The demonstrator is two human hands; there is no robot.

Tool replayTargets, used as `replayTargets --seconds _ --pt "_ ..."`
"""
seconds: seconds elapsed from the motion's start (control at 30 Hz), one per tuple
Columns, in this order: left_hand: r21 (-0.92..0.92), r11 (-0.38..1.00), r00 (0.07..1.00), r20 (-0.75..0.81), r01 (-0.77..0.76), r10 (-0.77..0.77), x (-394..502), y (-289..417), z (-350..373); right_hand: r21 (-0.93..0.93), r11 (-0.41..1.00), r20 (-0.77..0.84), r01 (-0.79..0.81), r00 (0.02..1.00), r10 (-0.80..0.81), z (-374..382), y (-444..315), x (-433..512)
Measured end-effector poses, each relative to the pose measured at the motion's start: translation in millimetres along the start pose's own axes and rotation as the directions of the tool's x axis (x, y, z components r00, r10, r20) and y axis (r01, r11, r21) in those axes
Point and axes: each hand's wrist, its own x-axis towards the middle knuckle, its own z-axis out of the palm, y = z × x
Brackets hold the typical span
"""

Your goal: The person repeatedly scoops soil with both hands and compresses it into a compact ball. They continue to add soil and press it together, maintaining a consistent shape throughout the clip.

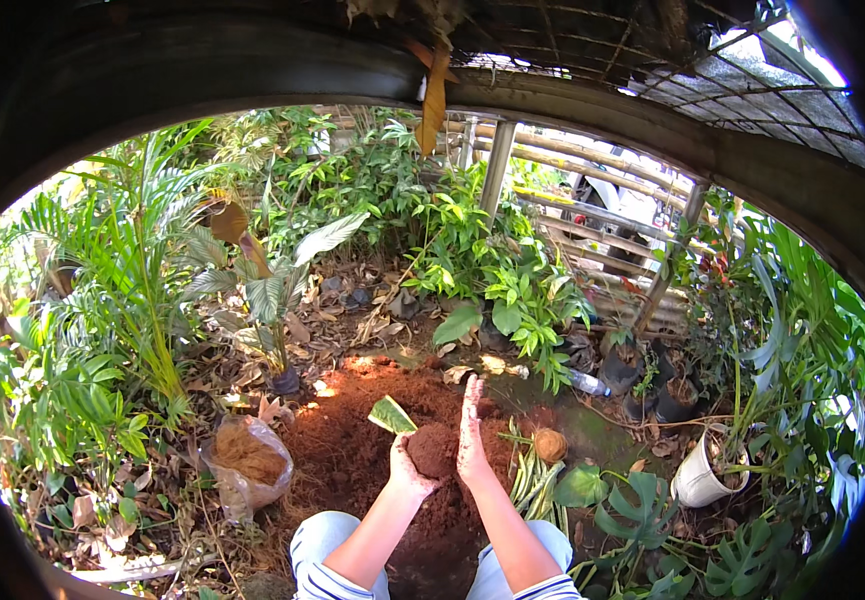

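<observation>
My left hand (407, 471) cups a round ball of reddish-brown soil (433, 451) from its left and underside. A cut piece of green leaf with pale yellow edges (392, 415) sticks out at the ball's upper left. My right hand (470, 435) stands upright and flat to the right of the ball, its palm turned towards it and its fingers straight. Soil clings to the right palm. Beneath both hands spreads a heap of loose reddish soil (342, 435).
To the left sits a clear plastic bag of brown fibre (248, 457). A fibrous brown ball (550, 445) lies at the right beside striped cut leaves (533, 487). Farther right are a white pot (706, 472), a plastic bottle (588, 382) and monstera leaves (642, 510). A bamboo fence (590, 210) stands behind.
</observation>
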Motion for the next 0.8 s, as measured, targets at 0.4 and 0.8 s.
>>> replayTargets --seconds 0.4,0.8 --pt "0.041 0.998 0.999 0.025 -0.038 0.037 2 -2 -2 0.009 0.999 -0.004 0.032 0.999 -0.032 4 -2 -2" --pt "-0.041 0.996 0.989 0.121 -0.082 0.086 -3 16 1 -0.211 0.918 -0.131 0.337 0.921 -0.368 19 -23 -13"
